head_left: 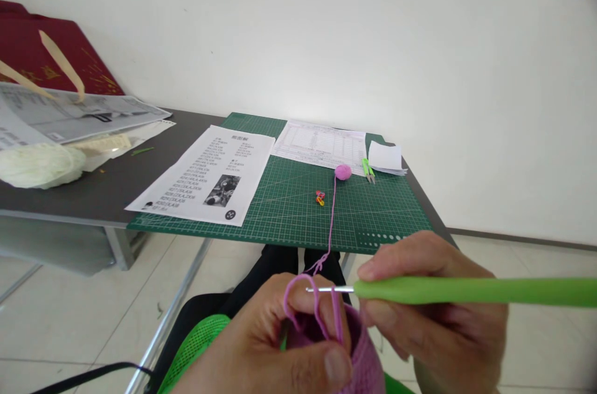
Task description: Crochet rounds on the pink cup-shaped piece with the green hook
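My right hand (424,307) is closed round the green handle of a crochet hook (471,290), its metal tip pointing left with pink yarn loops on the shaft. My left hand (280,338) pinches a pink crocheted piece (366,357) between thumb and fingers, low in the view. Loose yarn loops stand up over the left fingers beside the hook's tip. From there a pink strand (332,220) runs up over the mat's edge to a small pink yarn ball (342,172). Part of the crocheted piece is hidden behind the left hand.
A green cutting mat (289,214) bears printed sheets (205,176), small stitch markers (319,197), green snips (368,171) and white paper (386,156). At the left lie a pale yarn ball (41,165), papers and a dark red bag (51,52). A green mesh bag (196,347) is below the table.
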`<state>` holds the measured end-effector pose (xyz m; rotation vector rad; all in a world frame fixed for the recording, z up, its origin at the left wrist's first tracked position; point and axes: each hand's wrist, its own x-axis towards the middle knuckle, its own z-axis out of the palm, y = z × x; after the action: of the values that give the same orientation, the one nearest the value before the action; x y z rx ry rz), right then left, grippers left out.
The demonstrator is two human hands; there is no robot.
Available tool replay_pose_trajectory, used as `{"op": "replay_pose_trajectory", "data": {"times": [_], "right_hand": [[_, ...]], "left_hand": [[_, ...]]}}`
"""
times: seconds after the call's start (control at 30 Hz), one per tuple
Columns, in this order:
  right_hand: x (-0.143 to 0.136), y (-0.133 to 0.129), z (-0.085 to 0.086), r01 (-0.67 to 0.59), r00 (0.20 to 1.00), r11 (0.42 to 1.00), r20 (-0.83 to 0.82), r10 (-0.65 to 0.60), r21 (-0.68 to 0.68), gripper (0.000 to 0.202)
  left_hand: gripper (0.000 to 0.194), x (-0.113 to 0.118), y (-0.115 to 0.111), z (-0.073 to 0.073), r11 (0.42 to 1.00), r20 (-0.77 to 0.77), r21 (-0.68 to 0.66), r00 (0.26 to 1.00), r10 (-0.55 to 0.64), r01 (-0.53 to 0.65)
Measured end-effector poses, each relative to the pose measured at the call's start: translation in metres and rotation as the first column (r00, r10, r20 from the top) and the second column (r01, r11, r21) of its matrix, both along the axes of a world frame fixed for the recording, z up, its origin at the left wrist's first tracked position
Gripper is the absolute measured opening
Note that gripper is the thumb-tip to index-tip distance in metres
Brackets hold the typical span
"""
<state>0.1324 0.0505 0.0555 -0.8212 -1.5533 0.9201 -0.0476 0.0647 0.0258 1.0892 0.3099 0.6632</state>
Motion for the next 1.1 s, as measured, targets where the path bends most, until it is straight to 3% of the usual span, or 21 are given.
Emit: {"op": "replay_pose_trajectory", "data": {"times": [0.17,0.3,0.47,0.63,0.77,0.9,1.0,1.1], "right_hand": [[0.009,0.006,0.001,-0.205,0.945,0.956,-0.298,0.137,-0.21,0.015],[0.013,0.006,0.006,-0.307,0.901,0.901,-0.399,0.171,-0.307,0.007],[0.015,0.015,0.005,-0.019,0.96,0.984,-0.278,-0.031,-0.174,0.005],[0.038,0.064,-0.027,0.241,0.953,0.96,-0.154,-0.262,-0.146,0.01],[0.07,0.107,-0.071,0.347,0.934,0.88,0.041,-0.354,-0.324,0.022],[0.096,0.127,-0.105,0.426,0.902,0.766,0.159,-0.401,-0.482,0.033],[0.111,0.131,-0.116,0.403,0.912,0.701,0.192,-0.363,-0.588,0.034],[0.122,0.136,-0.116,0.349,0.934,0.649,0.198,-0.296,-0.676,0.035]], "left_hand": [[0.041,0.0,-0.001,-0.003,0.999,-0.021,0.027,0.999,0.041,-0.04],[0.041,-0.001,-0.001,-0.003,0.991,-0.005,0.088,0.995,0.1,-0.1],[0.038,-0.002,-0.001,-0.001,0.946,-0.017,0.234,0.972,0.233,-0.223],[0.036,-0.002,-0.001,-0.001,0.877,-0.003,0.345,0.934,0.357,-0.334],[0.037,-0.003,-0.002,-0.005,0.86,-0.003,0.339,0.913,0.407,-0.382],[0.036,-0.005,-0.005,-0.011,0.871,0.017,0.303,0.915,0.402,-0.388],[0.036,-0.005,-0.004,-0.014,0.884,0.025,0.28,0.923,0.385,-0.376],[0.036,-0.004,-0.001,-0.017,0.893,0.02,0.257,0.926,0.377,-0.369]]}}
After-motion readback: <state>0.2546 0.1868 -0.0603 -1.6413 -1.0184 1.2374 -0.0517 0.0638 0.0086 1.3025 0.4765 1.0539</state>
